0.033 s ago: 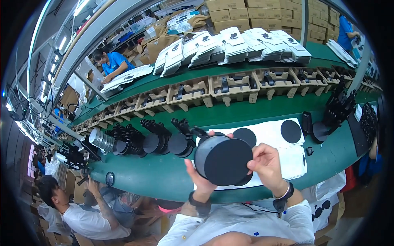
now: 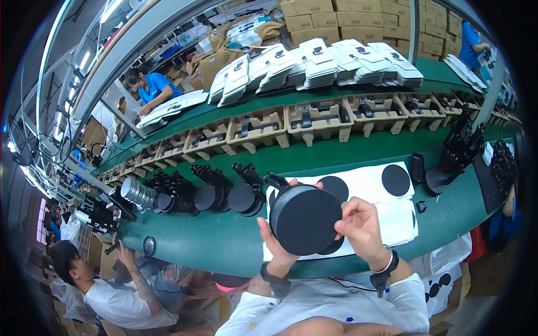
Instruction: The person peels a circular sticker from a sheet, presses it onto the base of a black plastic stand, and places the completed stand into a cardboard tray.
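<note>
My left hand [image 2: 278, 246] is wrapped round a stand with a round base [image 2: 276, 203], holding it tilted above the table; a short black arm [image 2: 276, 180] juts from its far left side. A round black pad [image 2: 309, 221] lies over the underside of the base, nearly in line with it, and only a thin crescent of the base shows at the upper left. With thumb and fingertips, my right hand [image 2: 360, 227] pinches the pad's right edge. Below are white sheets [image 2: 364, 193] bearing more black round pads [image 2: 396, 180].
Several black stands [image 2: 242, 199] line the green table [image 2: 190, 235] at left, beside a stack of silvery discs [image 2: 139, 193]. More stands [image 2: 437, 180] are at right. Behind runs a row of cardboard trays [image 2: 319, 122]. A person in white [image 2: 120, 294] works at lower left.
The pad and the base have come closer into line, so the wide grey crescent of the base at left has shrunk to a thin one. My right hand has shifted slightly left.
</note>
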The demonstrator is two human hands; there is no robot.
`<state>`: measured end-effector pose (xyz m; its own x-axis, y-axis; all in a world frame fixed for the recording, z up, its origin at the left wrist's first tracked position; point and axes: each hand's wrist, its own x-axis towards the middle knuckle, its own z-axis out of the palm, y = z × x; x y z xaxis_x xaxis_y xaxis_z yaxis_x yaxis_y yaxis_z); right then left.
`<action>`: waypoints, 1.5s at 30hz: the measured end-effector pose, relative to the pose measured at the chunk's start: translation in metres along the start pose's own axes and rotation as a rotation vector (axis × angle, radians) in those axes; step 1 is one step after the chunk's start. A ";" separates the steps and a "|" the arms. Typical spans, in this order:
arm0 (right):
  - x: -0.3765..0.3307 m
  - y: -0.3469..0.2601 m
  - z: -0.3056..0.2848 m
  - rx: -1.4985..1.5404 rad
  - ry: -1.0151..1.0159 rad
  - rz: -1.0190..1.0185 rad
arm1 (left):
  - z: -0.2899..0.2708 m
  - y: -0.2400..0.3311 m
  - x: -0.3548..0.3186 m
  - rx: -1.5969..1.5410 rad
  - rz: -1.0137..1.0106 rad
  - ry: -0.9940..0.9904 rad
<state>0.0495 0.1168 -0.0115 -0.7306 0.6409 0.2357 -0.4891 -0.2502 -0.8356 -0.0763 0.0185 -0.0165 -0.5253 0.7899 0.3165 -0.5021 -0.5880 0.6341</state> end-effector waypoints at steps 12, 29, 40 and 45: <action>-0.009 0.017 0.000 0.153 0.022 -0.052 | 0.016 -0.008 0.002 0.071 -0.027 0.001; -0.003 0.016 0.021 -0.080 0.093 -0.050 | 0.000 0.003 -0.003 0.082 -0.013 -0.107; 0.025 -0.018 0.012 -1.211 0.118 -0.092 | -0.015 0.005 0.004 -0.086 0.006 -0.007; 0.021 -0.001 0.030 -1.177 0.047 -0.617 | -0.020 0.003 0.009 -0.154 0.014 0.136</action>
<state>0.0204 0.1092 0.0095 -0.5111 0.4519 0.7312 -0.0134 0.8464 -0.5324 -0.0964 0.0202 -0.0254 -0.6152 0.7571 0.2200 -0.5879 -0.6264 0.5119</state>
